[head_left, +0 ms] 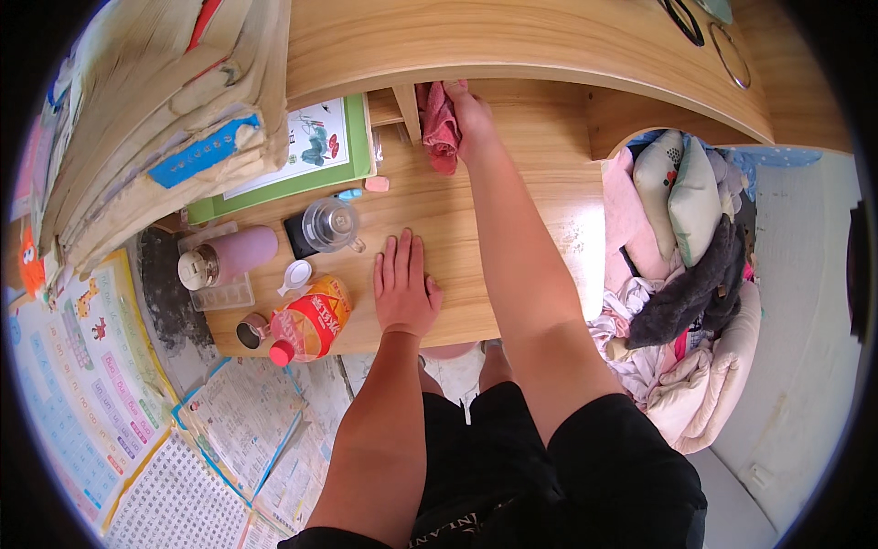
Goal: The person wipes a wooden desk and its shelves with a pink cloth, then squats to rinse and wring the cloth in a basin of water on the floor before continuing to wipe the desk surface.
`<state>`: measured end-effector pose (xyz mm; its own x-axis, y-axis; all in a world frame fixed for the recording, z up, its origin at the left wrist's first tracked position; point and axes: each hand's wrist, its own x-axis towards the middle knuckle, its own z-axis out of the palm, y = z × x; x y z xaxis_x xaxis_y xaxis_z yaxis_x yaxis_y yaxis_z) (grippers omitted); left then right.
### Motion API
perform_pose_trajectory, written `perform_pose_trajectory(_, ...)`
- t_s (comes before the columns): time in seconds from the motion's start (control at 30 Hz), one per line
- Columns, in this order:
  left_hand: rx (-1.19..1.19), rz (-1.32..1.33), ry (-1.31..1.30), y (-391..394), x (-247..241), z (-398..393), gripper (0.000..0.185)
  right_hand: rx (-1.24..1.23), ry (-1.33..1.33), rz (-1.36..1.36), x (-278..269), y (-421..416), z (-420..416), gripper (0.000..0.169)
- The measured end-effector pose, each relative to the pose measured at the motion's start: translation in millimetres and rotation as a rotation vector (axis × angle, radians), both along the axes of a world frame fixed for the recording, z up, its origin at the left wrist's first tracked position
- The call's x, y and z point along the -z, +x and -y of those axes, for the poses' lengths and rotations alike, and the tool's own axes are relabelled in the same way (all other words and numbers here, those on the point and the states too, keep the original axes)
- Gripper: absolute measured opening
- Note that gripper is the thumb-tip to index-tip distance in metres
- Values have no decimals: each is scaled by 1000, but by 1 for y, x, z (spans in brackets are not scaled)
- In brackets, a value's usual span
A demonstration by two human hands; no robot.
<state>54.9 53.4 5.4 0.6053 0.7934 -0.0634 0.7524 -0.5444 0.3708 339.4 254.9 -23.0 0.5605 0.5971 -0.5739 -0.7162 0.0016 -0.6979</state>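
My right hand (473, 117) reaches under the upper shelf and grips a crumpled red cloth (439, 130) against the wooden desktop (521, 206). The cloth lies beside a small upright divider (407, 113). Flat on the desk near its front edge rests my left hand (406, 285), palm down, fingers a little apart, holding nothing. Left of that hand stands an orange drink bottle (317, 316) with a red cap. A clear lidded cup (330, 225) is beyond it, by a black flat object (298, 237).
A lilac tumbler (236, 254) lies over a clear plastic tray (223, 291). A pink eraser (377, 184) sits near a green-bordered book (360, 137). Thick worn books (171, 137) are stacked at upper left. The wooden shelf (521, 41) overhangs the desk. Pillows and bedding (686, 199) heap up at right.
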Motion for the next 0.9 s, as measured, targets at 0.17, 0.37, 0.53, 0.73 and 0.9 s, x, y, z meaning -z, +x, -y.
perform_pose_trajectory(0.17,-54,-84,19,-34,-3,-2,76,-261,171,112,-119,-42,5,30)
perform_pose_trajectory(0.37,-21,-51,55,-22,3,0,76,-235,470,271,-210,-1,6,32)
perform_pose_trajectory(0.53,-28,-65,26,-21,1,-1,77,-179,507,15,-161,-12,0,35)
perform_pose_trajectory(0.73,-26,-79,27,-21,0,-1,76,-19,415,-549,-35,-26,2,35)
perform_pose_trajectory(0.9,-18,-72,33,-14,-1,0,75,-246,606,-504,-47,10,2,31)
